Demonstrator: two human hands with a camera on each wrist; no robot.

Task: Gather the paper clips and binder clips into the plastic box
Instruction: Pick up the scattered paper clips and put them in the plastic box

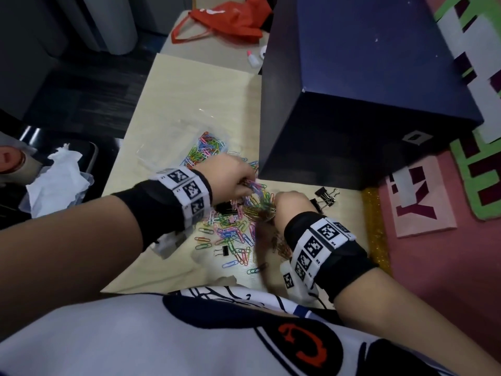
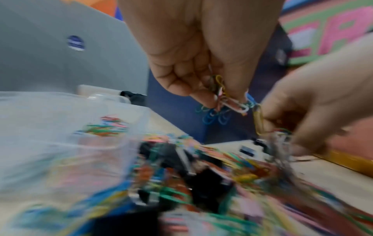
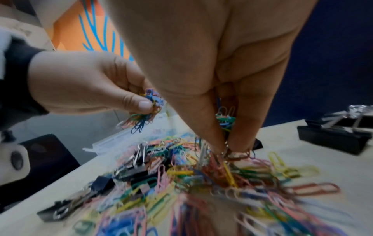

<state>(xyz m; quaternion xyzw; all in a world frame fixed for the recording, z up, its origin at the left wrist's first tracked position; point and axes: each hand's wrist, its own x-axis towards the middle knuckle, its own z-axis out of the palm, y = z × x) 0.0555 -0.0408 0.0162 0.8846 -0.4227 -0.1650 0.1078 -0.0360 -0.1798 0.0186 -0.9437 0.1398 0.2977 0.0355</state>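
- Paper clips (image 1: 230, 229): plastic-coated wire loops in pink, blue, green, yellow, red; loose heap on the pale wood table (image 1: 189, 104), centre-near, w/ both hands over it
- Left hand (image 1: 230, 176): fingers curled, thumb & fingertips pinching a small tangled bunch of clips (image 3: 145, 110), held above the heap
- Right hand (image 1: 291, 206): just right of the left one, fingertips down in the heap, pinched on a clump of clips (image 3: 226, 121); more trail off blurred below
- Plastic box (image 1: 173, 147): clear, see-through, on table far-left of the heap, some coloured clips already inside
- Binder clips: black w/ silver wire handles; a pair (image 1: 326, 196) right of the hands, apart from the heap; one small (image 1: 222, 251) at heap's near edge; a few more (image 3: 129, 174) mixed in
- Big dark navy box (image 1: 366, 90) stands far-right on table, its near-left corner just beyond the heap
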